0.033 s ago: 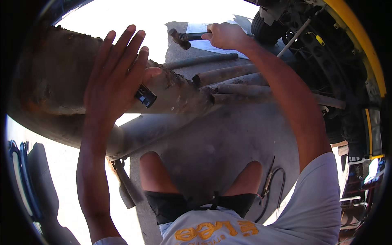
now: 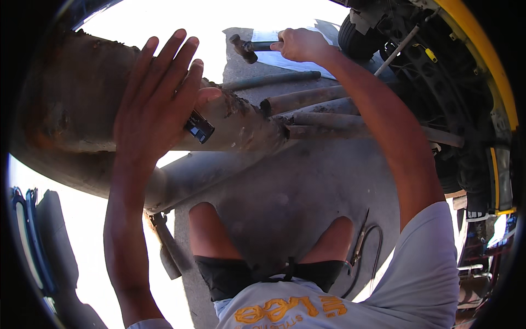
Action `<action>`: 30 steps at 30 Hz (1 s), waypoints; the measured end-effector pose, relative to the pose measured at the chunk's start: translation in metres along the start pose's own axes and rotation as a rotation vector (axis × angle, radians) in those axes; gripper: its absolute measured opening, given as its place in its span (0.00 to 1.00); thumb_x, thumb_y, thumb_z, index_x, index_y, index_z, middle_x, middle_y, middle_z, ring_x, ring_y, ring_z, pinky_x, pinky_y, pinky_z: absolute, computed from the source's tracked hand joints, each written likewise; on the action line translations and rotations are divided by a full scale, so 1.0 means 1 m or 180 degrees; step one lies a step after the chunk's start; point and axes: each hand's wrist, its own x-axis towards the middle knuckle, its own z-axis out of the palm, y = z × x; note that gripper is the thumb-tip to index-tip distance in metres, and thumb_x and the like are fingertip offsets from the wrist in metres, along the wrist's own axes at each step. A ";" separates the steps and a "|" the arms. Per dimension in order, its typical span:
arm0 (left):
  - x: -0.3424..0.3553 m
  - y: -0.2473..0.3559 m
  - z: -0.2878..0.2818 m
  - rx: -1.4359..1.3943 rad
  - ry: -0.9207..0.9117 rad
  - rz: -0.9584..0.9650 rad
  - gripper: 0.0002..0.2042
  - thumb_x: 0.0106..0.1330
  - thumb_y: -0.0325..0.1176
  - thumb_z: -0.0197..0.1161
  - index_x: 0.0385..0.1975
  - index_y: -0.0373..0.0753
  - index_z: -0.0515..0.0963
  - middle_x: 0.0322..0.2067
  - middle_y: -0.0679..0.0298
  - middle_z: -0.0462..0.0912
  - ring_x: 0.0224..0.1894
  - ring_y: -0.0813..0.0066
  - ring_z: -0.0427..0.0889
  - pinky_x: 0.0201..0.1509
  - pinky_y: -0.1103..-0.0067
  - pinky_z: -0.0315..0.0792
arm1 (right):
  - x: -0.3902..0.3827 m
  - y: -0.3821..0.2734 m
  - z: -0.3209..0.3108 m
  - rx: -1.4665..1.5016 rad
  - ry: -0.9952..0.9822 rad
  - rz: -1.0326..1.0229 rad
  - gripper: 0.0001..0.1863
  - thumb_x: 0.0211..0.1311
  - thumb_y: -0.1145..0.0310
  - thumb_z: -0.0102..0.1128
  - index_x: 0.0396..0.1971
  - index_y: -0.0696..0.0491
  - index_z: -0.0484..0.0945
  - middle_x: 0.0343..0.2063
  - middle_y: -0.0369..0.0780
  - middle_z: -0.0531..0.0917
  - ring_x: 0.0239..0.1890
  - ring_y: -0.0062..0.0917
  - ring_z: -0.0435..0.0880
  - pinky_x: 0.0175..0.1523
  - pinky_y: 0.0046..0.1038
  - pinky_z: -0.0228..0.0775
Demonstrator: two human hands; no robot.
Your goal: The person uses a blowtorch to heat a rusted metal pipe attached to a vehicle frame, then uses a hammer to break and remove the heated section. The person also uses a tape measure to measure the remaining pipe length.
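My left hand (image 2: 156, 98) is open over a large rusty metal tube (image 2: 76, 109), fingers stretched out and thumb to the side. A small black object with a shiny end (image 2: 200, 130) sticks out from under this hand; the rest of it is hidden, and I cannot tell what kind it is or whether the palm touches it. Farther off to the right, my right hand (image 2: 300, 45) is closed around the dark handle of a hammer (image 2: 244, 49). The hammer's head points left, raised beyond the tube's jagged, rusted edge.
Several rusty pipes (image 2: 312, 98) lie to the right of the tube. A thin rod-like tool with a cable (image 2: 359, 247) rests on the ground by my right knee. A tyre (image 2: 359, 38) and a yellow-edged vehicle body (image 2: 482, 49) stand along the right side.
My left hand and the small black object have shifted very slightly to the right. The hammer's head has risen a little.
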 end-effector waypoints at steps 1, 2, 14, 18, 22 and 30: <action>-0.001 0.000 0.001 -0.0004 0.0041 -0.0050 0.21 0.67 0.44 0.75 0.54 0.38 0.86 0.69 0.59 0.81 0.77 0.58 0.72 0.82 0.51 0.63 | 0.013 -0.005 0.007 0.0034 0.0018 0.0041 0.27 0.81 0.44 0.55 0.54 0.54 0.86 0.42 0.49 0.92 0.47 0.46 0.92 0.54 0.48 0.80; -0.001 0.000 0.001 0.0015 0.0080 -0.0038 0.20 0.68 0.46 0.74 0.51 0.37 0.86 0.68 0.59 0.81 0.76 0.59 0.73 0.82 0.52 0.64 | 0.021 -0.008 0.015 0.0100 0.0026 0.0134 0.26 0.81 0.44 0.56 0.54 0.53 0.86 0.42 0.49 0.92 0.45 0.46 0.92 0.53 0.46 0.81; 0.001 0.003 0.003 0.0107 -0.0007 -0.0077 0.22 0.71 0.51 0.70 0.51 0.38 0.87 0.69 0.60 0.80 0.78 0.61 0.69 0.83 0.52 0.62 | 0.017 0.003 0.055 -0.0648 -0.1064 0.0294 0.26 0.75 0.42 0.61 0.51 0.51 0.90 0.43 0.44 0.92 0.48 0.38 0.92 0.53 0.44 0.83; 0.001 0.003 0.003 0.0123 0.0019 -0.0041 0.21 0.71 0.51 0.70 0.50 0.38 0.87 0.69 0.60 0.80 0.78 0.60 0.70 0.83 0.52 0.62 | 0.008 0.009 0.070 -0.0305 -0.1107 0.0810 0.27 0.76 0.44 0.61 0.58 0.50 0.87 0.54 0.47 0.90 0.59 0.43 0.88 0.61 0.49 0.80; 0.003 0.001 0.003 0.0197 0.0010 -0.0043 0.21 0.71 0.53 0.69 0.48 0.39 0.87 0.68 0.63 0.81 0.78 0.64 0.69 0.84 0.54 0.61 | -0.001 0.010 0.073 -0.0668 -0.1588 0.0333 0.26 0.77 0.46 0.60 0.61 0.50 0.86 0.59 0.48 0.88 0.62 0.44 0.86 0.65 0.49 0.78; 0.001 0.001 0.004 0.0131 -0.0047 -0.0031 0.21 0.71 0.50 0.70 0.51 0.38 0.87 0.70 0.61 0.79 0.78 0.61 0.69 0.83 0.51 0.62 | -0.020 0.018 0.069 -0.0422 -0.1315 0.0629 0.29 0.76 0.45 0.61 0.64 0.49 0.83 0.61 0.47 0.87 0.65 0.41 0.86 0.67 0.48 0.78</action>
